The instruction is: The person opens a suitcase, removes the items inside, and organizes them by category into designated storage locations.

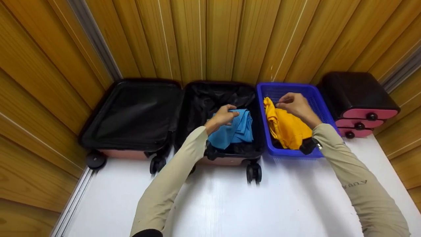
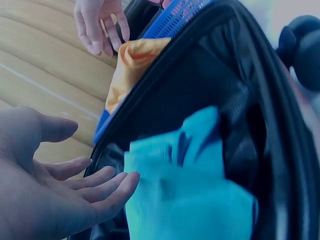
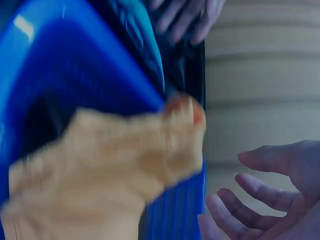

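Note:
A folded blue cloth (image 1: 235,130) lies in the right half of an open black-lined suitcase (image 1: 200,93). Just above it hovers my left hand (image 1: 223,116), its fingers loosely spread and holding nothing; the left wrist view shows the same hand beside the cloth (image 2: 185,190). In the blue plastic basket (image 1: 286,86) lies a crumpled yellow-orange garment (image 1: 289,126). Over the garment's far end is my right hand (image 1: 296,104), with its fingers bent loosely. In the right wrist view the fingers of that hand (image 3: 270,200) are apart from the garment (image 3: 100,175), with nothing between them.
The suitcase's other half (image 1: 131,112) lies flat at the left, and its wheels (image 1: 254,171) stick out toward the front. A black drawer unit with pink fronts (image 1: 365,95) stands right of the basket. Wood-look panels (image 1: 223,39) rise behind, over a white surface (image 1: 230,204).

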A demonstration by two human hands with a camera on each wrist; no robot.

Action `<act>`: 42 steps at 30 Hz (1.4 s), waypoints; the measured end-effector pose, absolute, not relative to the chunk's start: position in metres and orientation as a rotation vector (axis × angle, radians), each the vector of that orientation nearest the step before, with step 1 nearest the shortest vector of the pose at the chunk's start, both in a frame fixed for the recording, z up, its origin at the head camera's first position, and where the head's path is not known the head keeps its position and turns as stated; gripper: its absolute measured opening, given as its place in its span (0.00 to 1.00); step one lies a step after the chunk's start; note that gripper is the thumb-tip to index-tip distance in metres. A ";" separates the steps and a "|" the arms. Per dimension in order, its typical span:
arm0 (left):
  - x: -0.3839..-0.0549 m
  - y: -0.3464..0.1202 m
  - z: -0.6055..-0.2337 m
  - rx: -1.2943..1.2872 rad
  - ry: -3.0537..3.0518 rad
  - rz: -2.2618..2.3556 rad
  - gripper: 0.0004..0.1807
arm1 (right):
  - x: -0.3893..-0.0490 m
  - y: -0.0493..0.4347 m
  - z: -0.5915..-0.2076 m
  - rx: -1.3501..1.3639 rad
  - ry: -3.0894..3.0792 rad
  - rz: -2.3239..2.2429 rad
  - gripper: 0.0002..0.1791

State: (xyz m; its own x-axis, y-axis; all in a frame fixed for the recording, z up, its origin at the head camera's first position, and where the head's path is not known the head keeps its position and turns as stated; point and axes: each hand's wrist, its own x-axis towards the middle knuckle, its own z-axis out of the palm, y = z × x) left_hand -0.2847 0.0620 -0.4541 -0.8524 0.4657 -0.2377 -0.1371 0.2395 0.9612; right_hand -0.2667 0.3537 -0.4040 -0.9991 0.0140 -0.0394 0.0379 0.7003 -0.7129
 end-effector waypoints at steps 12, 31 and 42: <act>-0.285 0.021 -0.469 0.246 2.193 1.627 0.23 | -0.253 0.281 -0.414 -0.190 2.882 -1.156 0.15; -0.291 -0.014 -0.502 0.090 2.290 1.519 0.30 | -0.287 0.239 -0.456 -0.096 2.683 -1.010 0.33; -0.289 0.002 -0.512 -0.046 2.062 1.622 0.33 | -0.307 0.240 -0.467 0.155 2.473 -0.988 0.63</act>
